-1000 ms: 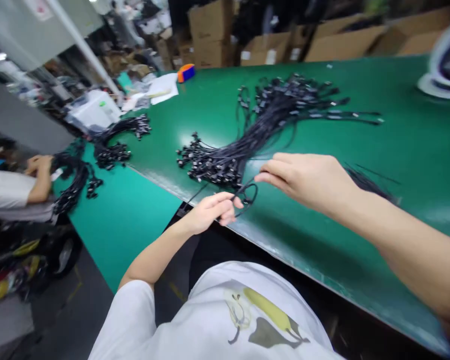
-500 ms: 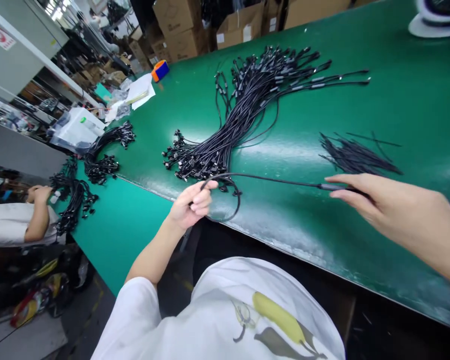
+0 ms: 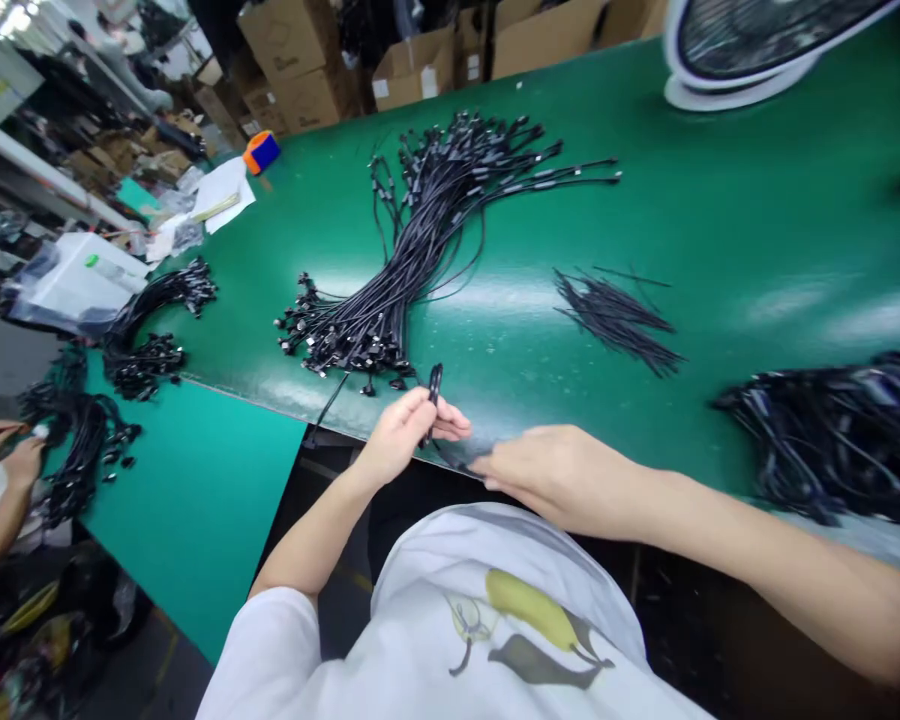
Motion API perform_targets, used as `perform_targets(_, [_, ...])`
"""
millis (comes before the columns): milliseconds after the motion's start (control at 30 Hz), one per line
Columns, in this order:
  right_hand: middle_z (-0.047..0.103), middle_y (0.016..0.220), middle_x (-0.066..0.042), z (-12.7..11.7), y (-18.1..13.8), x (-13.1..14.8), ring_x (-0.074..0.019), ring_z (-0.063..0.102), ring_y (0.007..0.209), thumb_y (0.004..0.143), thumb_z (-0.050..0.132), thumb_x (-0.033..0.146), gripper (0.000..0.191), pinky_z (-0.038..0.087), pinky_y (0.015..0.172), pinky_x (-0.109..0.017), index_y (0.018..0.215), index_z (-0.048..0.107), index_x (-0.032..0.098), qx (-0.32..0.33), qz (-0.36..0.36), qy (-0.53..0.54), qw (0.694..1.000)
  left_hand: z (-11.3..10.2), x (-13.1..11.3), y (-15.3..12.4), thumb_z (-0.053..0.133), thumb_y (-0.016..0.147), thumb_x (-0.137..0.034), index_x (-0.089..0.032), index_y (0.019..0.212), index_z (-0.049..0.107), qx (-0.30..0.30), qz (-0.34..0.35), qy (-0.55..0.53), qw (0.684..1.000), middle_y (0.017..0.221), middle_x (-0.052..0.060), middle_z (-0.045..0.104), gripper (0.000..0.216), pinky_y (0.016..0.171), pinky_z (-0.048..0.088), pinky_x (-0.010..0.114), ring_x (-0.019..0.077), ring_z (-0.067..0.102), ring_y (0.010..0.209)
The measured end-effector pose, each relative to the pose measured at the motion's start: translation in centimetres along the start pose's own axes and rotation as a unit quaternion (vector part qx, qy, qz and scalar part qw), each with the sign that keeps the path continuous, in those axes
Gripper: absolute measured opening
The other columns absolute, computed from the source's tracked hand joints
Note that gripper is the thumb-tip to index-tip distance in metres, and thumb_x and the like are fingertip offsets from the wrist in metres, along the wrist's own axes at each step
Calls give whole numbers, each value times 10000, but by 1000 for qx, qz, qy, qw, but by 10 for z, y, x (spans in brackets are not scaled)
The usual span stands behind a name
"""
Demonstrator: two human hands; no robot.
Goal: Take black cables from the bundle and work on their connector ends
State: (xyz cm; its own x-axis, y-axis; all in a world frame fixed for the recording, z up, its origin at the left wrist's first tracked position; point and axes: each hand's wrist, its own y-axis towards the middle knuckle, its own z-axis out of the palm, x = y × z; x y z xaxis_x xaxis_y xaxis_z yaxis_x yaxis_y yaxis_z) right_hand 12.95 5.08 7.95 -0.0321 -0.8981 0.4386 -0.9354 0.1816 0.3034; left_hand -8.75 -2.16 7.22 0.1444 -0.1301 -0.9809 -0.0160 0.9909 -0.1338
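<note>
— What have I got hold of?

— Your left hand [image 3: 409, 432] is closed around a black cable [image 3: 434, 386]. The cable is folded into a narrow loop that sticks up out of your fingers at the near edge of the desk [image 3: 720, 220]. Your right hand [image 3: 551, 478] sits just beside it at 4 o'clock, with its fingertips pinched tight on the same cable's lower run, just off the desk's edge.

— And what lies around it?

— At 12 o'clock from your left hand, just beyond the loop, lies the big bundle [image 3: 390, 270] of like cables. Its plug ends point toward you and the rest fans away up the desk. At 2 o'clock, well apart, is a small sheaf of thin black ties [image 3: 615, 315]. At 3 o'clock, past your right forearm, sits a blurred heap [image 3: 832, 440] of dark cables. A fan [image 3: 750, 40] stands at the far edge at 1 o'clock. At 9 o'clock a co-worker's hands [image 3: 4, 450] are at another cable bunch [image 3: 82, 440], beside the lighter green desk [image 3: 195, 500].
</note>
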Motion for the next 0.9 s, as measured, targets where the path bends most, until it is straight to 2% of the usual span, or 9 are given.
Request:
perform_targets(100, [677, 761, -19, -9, 13, -12, -124, 589, 657, 959, 488, 326, 248, 407, 638, -251, 870, 680, 197, -79, 107, 110, 985, 13, 0, -6, 537, 914, -489, -163, 874, 595, 70, -3, 126, 990, 769, 32, 665, 334, 768, 476, 288, 143, 611, 743])
perform_targets(167, [644, 794, -19, -6, 16, -20, -137, 578, 728, 889, 596, 436, 246, 425, 682, -255, 888, 661, 199, -163, 180, 212, 947, 16, 0, -8, 560, 896, -504, -161, 906, 582, 111, -15, 103, 988, 633, -15, 584, 343, 664, 443, 267, 113, 540, 598])
perform_targets(267, [597, 856, -30, 16, 17, -22, -167, 560, 848, 826, 609, 602, 420, 457, 775, -303, 956, 629, 204, -272, 244, 408, 837, 20, 5, -6, 632, 840, -527, -158, 903, 573, 124, -47, -39, 990, 564, -59, 471, 379, 559, 384, 244, 78, 439, 479])
perform_targets(333, [502, 695, 10, 33, 17, -16, -130, 497, 676, 850, 558, 629, 441, 460, 686, -291, 833, 595, 190, -283, 271, 552, 736, 25, 13, -4, 630, 839, -529, -156, 844, 567, 105, -74, -105, 986, 569, -57, 454, 378, 558, 389, 250, 82, 454, 474])
perform_targets(433, [285, 552, 78, 45, 19, -7, -61, 243, 484, 829, 637, 561, 439, 333, 479, -215, 663, 509, 176, -303, 309, 679, 592, 33, 28, -3, 576, 865, -551, -146, 759, 571, 98, -92, -93, 986, 555, -30, 470, 418, 640, 432, 285, 140, 565, 580])
perform_targets(533, [356, 600, 64, 44, 21, -2, -49, 279, 497, 732, 763, 497, 407, 322, 446, -190, 683, 525, 171, -327, 306, 727, 520, 36, 41, -7, 496, 892, -594, -163, 712, 543, 60, -67, -4, 996, 541, -25, 452, 470, 701, 428, 295, 172, 590, 682])
perform_targets(633, [523, 782, 6, 46, 23, 4, -98, 489, 648, 691, 790, 507, 395, 443, 494, -212, 806, 578, 195, -330, 294, 729, 523, 34, 48, -11, 433, 910, -613, -177, 734, 522, 24, -46, 120, 991, 611, -19, 484, 479, 691, 406, 289, 146, 534, 655])
perform_targets(767, [592, 1135, -73, 58, 24, 13, -135, 591, 816, 788, 676, 572, 399, 471, 485, -205, 896, 561, 205, -322, 286, 684, 589, 36, 54, -13, 362, 922, -629, -184, 742, 504, 44, -59, 178, 981, 635, -8, 509, 501, 673, 407, 295, 142, 505, 628])
perform_targets(900, [538, 748, 48, 64, 25, 12, -51, 427, 472, 755, 746, 481, 399, 311, 355, -154, 894, 464, 236, -330, 326, 639, 614, 43, 62, -11, 332, 885, -706, -185, 715, 503, 80, -77, 178, 978, 683, 23, 552, 574, 726, 435, 313, 160, 536, 687])
